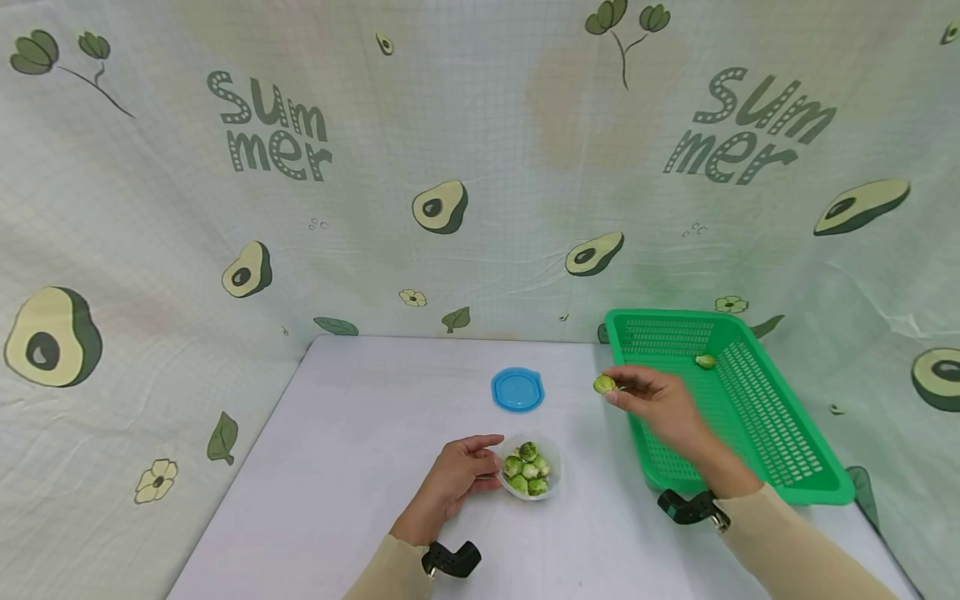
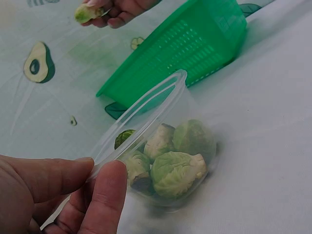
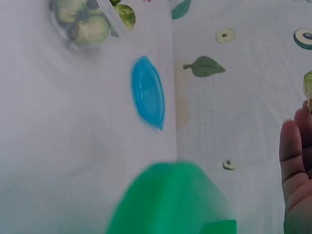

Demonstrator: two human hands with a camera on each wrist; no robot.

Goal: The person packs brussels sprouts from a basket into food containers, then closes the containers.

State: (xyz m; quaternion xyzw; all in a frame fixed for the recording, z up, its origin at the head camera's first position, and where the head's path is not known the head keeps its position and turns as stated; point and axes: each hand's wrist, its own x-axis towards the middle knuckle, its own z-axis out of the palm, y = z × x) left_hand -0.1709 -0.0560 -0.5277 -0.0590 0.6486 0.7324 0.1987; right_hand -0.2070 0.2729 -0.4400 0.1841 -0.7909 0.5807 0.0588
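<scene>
A clear plastic tub [image 1: 551, 467] with several Brussels sprouts [image 2: 175, 170] inside stands on the table. My left hand [image 1: 467, 473] pinches its rim between thumb and fingers, on the tub's left side. To the right and higher, my right hand [image 1: 663, 408] holds a single Brussels sprout [image 1: 604, 384] at its fingertips, over the left edge of the green basket [image 1: 817, 433]. Only part of that hand [image 3: 297, 170] shows in the right wrist view, at the edge. Another sprout [image 1: 705, 362] lies in the basket near its far end.
A blue lid [image 1: 517, 389] lies flat on the white table [image 1: 360, 433] beyond the tub. The basket takes up the table's right side, its slatted walls rising around it. Behind the table hangs a cloth [image 1: 495, 125] printed with avocados.
</scene>
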